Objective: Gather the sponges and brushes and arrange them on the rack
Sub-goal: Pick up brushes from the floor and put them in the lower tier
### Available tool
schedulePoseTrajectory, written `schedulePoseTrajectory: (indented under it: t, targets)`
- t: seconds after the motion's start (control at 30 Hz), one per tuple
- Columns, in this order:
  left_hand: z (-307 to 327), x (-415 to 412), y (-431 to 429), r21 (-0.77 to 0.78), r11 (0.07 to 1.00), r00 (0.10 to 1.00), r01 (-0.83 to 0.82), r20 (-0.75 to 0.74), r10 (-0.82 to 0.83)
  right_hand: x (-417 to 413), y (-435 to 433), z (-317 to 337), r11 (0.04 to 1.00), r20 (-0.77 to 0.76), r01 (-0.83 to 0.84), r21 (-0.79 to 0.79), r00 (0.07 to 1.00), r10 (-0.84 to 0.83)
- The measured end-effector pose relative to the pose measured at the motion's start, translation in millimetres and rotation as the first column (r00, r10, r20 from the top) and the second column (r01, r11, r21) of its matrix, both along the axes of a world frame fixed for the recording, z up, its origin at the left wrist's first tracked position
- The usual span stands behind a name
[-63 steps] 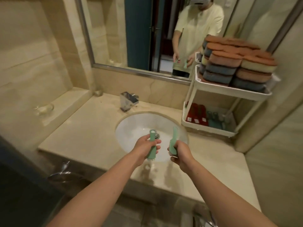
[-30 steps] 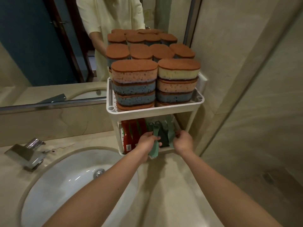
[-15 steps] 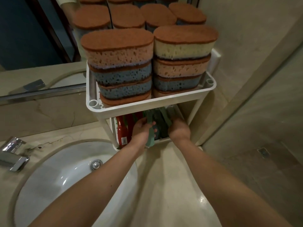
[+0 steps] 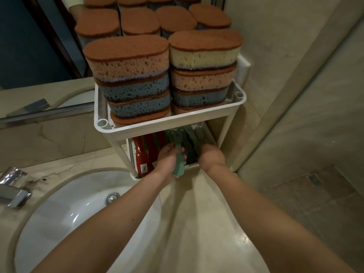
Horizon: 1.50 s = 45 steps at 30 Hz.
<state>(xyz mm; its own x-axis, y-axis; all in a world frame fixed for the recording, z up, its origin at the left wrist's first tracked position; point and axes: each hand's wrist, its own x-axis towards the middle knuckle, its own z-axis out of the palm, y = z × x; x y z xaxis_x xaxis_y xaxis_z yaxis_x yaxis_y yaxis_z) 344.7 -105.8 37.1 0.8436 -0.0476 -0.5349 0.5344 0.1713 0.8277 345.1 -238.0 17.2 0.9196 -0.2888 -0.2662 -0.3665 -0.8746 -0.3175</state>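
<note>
A white rack [image 4: 163, 123] stands at the back right corner of the counter [image 4: 197, 223], just beside the sink [image 4: 78, 213]. Its top tray [image 4: 97, 107] is full of sponges [image 4: 130, 75]. They lie flat in tall piles with the brown side up. Some are pink, some blue and one is yellow.

The bottom tray [image 4: 192, 166] holds brushes. Red brushes [image 4: 142, 154] lie on its left side and green brushes [image 4: 190, 134] lie on its right side. They all run from the front of the tray to the back.

The left hand [image 4: 167, 157] is at the middle of the tray's front edge. Its fingers are curled round a green brush [image 4: 179, 164]. This brush runs front to back too. One end points into the tray, in among the other green ones. The other end sticks out over the front edge, toward the person. The brush sits on the right side of the hand, with the thumb over it.

The right hand [image 4: 211, 154] is near the front right corner of the tray, on top of the green brushes. Its back faces up and its fingers are hidden, so I cannot tell if it holds anything.

A shiny tap [image 4: 13, 192] sits at the left edge of the counter. A mirror [image 4: 29, 46] hangs behind the rack.
</note>
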Motion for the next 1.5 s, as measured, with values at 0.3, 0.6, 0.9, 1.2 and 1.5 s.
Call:
schedulePoseTrajectory:
  t: [0.3, 0.6, 0.9, 1.2, 1.5]
  targets:
    - [10, 14, -36, -0.073, 0.996, 0.992, -0.058, -0.116, 0.049, -27, -7, 11, 0.910, 0.302, 0.081, 0.408, 0.928, -0.218]
    - [2, 31, -73, -0.030, 0.998, 0.997, -0.056, -0.049, 0.054, -45, -20, 13, 0.173, -0.218, 0.341, 0.924, 0.842, -0.493]
    - [-13, 26, -69, 0.253, 0.946, 0.975, 0.203, 0.037, -0.219, -36, -27, -6, 0.058, -0.253, 0.416, 0.908, 0.652, -0.714]
    - [-9, 24, -67, 0.115, 0.974, 0.981, 0.194, -0.018, -0.193, -24, -19, -28, 0.046, -0.210, 0.426, 0.904, 0.535, -0.818]
    - [1, 20, -68, 0.026, 0.988, 0.983, 0.155, -0.105, -0.151, -22, -16, -31, 0.047, -0.197, 0.426, 0.903, 0.511, -0.836]
